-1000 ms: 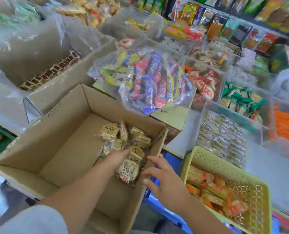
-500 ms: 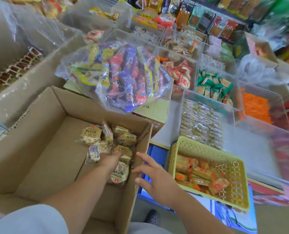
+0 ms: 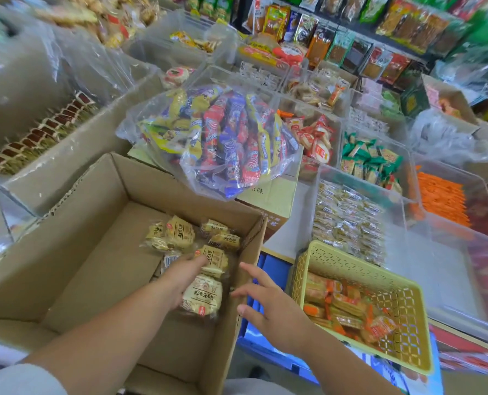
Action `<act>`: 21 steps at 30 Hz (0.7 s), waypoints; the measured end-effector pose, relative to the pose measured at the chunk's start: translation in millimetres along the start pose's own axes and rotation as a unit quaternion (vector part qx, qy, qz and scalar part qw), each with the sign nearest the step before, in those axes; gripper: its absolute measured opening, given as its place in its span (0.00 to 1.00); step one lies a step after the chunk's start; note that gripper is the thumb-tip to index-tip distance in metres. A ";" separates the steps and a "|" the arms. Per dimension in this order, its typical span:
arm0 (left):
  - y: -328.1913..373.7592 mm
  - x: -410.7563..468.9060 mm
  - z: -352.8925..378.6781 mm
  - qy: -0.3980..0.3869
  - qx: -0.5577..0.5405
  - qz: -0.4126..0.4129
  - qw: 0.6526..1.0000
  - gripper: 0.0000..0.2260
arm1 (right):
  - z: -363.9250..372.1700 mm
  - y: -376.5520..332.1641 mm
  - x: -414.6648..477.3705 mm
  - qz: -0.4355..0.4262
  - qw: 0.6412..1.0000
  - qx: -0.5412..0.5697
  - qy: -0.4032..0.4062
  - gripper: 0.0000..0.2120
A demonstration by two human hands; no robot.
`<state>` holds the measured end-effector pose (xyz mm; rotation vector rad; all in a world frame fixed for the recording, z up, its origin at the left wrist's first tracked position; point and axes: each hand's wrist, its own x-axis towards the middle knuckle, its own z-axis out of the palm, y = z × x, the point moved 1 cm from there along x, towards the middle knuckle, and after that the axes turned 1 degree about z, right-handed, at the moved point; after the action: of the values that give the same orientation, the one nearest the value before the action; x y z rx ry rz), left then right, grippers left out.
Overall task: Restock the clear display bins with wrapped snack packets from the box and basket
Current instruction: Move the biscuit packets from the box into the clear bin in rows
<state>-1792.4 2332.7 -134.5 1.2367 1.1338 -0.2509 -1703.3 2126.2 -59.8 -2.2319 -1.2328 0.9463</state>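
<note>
An open cardboard box holds several pale yellow wrapped snack packets bunched at its right side. My left hand reaches into the box and grips packets: the thumb lies on one, and the fingers are hidden under a round packet. Spread out with straight fingers, my right hand hovers just outside the box's right wall, its fingertips at the wall's edge. To the right, a yellow plastic basket holds orange wrapped packets. Beyond it stand clear display bins with wrapped snacks.
A clear bag of red, blue and yellow snack bars lies on a closed carton behind the box. Another lined carton with brown packets stands at the left. Shelves of hanging snack bags fill the back. A blue crate sits under the basket.
My head has swung left and back, shifting the whole view. Both hands stay nearly where they were, the left on the packets, the right at the box wall.
</note>
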 end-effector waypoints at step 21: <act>67.8 -153.7 94.0 0.080 -0.177 0.225 0.955 0.13 | -91.9 -0.2 -20.0 0.011 0.895 0.433 0.104 0.36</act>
<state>-1767.0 2218.2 18.1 1.1669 0.9495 0.3899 -1643.8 2106.0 10.1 -1.5630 -0.5134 0.9728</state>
